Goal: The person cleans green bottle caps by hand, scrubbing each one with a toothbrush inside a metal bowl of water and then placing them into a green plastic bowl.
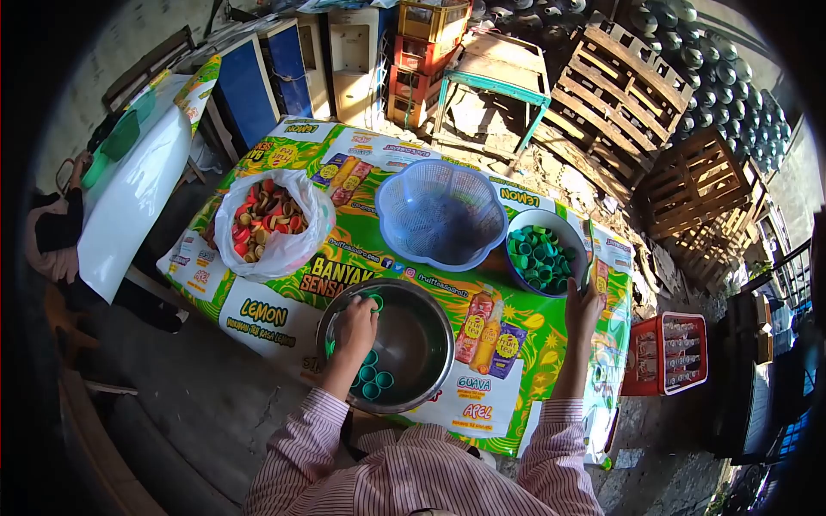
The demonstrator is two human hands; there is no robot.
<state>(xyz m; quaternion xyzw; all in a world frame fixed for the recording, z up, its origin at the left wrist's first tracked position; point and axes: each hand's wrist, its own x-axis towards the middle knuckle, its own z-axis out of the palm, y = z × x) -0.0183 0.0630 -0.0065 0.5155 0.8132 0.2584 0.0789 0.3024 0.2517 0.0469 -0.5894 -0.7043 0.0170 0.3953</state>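
My left hand [353, 328] reaches into a steel bowl [447, 344] on the near side of the table, its fingers closed on a green bottle cap [376, 302]. More green caps [370, 376] lie in the bowl below that hand. My right hand [584, 308] is closed around a long, narrow blade that looks like a knife [590, 251], pointing away from me; its handle is hidden in the fingers. Just left of this hand, a pale round bowl [565, 225] holds many green caps [540, 258].
A blue plastic basket [396, 211] stands mid-table. A white plastic bag [303, 245] of red and tan caps sits at left. The table has a printed cover [275, 322]. A red crate [632, 357] stands at right, pallets [619, 86] behind. Another person [56, 232] is at far left.
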